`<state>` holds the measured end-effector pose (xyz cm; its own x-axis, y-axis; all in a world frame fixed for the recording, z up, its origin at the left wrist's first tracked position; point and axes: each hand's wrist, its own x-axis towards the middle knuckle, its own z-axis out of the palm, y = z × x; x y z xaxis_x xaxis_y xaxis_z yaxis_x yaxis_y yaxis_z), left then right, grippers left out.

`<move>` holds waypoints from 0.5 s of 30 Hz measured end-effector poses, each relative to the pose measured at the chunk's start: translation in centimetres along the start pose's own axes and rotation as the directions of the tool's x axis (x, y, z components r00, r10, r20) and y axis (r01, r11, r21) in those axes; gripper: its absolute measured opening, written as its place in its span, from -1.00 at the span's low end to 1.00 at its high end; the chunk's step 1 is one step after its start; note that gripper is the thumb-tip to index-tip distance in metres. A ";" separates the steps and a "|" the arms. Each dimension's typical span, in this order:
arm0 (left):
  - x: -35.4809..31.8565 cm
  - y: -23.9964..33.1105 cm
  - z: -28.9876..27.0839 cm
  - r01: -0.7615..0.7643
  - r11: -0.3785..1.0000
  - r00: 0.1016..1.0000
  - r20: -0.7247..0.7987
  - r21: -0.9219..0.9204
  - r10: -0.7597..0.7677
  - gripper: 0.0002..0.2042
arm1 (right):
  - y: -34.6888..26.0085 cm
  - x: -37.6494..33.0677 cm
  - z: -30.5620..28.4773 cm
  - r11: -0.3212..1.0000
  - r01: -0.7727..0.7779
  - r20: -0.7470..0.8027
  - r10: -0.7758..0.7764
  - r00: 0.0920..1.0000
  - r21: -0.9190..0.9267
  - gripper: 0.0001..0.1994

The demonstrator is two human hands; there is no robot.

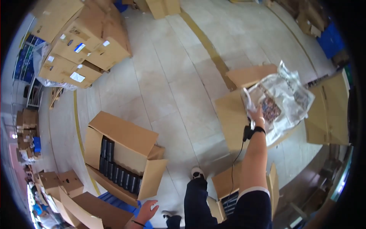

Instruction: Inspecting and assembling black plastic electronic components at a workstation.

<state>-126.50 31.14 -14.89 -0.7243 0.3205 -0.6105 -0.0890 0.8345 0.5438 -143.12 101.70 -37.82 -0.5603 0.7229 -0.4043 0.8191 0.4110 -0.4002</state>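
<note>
My right hand (256, 114) reaches forward and grips the edge of a clear plastic bag liner (284, 95) that sits in an open cardboard box (232, 110) on the floor at the right. Small dark and coloured items (270, 108) show inside the liner. A black strap with a cable is on that wrist. My left hand (148, 210) hangs low at the bottom edge with fingers apart, holding nothing, next to an open cardboard box (126, 133) with rows of dark packs (114, 168) inside.
A pile of cardboard boxes (80, 38) stands at the upper left. Another open box with dark packs (228, 194) sits by my legs. More cardboard (329, 110) lies at the right, blue crates (331, 38) beyond. Pale tiled floor (171, 76) spreads between.
</note>
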 end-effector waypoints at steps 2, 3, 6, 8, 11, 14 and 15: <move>-1.5 -0.1 0.2 -0.061 0.995 0.998 -0.031 -0.080 0.059 -0.71 | -0.1 -2.2 -2.0 0.946 -0.182 0.050 0.203 0.978 -0.270 0.35; -3.1 -0.6 -0.7 0.001 0.998 0.997 -0.077 -0.063 -0.006 -0.71 | -2.3 -3.8 2.0 0.966 -0.120 -0.008 0.121 0.993 -0.228 0.26; -5.5 -1.2 -0.9 -0.030 0.985 0.992 -0.127 -0.168 0.009 -0.70 | -2.1 -7.1 0.4 0.947 -0.092 -0.214 0.026 0.977 -0.307 0.04; -8.0 -3.1 -0.9 -0.028 0.979 0.984 -0.177 -0.204 -0.009 -0.71 | -5.0 -10.8 2.1 0.940 0.058 -0.170 -0.122 0.978 -0.337 -0.24; -12.9 -6.4 -1.1 -0.082 0.970 0.963 -0.268 -0.229 0.018 -0.72 | -8.7 -22.5 7.9 0.877 0.378 0.091 -0.369 0.925 -0.295 -0.50; -15.9 -6.1 -2.7 -0.139 0.964 0.967 -0.243 -0.229 0.082 -0.74 | -7.5 -33.8 9.8 0.743 0.614 0.399 -0.495 0.772 -0.267 -0.64; -17.6 -7.3 -3.8 -0.116 0.965 0.966 -0.252 -0.234 0.055 -0.74 | -9.4 -39.4 10.7 0.700 0.673 0.514 -0.498 0.699 -0.237 -0.68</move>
<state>-115.66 17.67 -5.92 -0.8772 0.2427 -0.4142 -0.1614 0.6635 0.7306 -130.11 63.41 -26.98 -0.8624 0.0150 -0.5060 0.2257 0.9062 -0.3576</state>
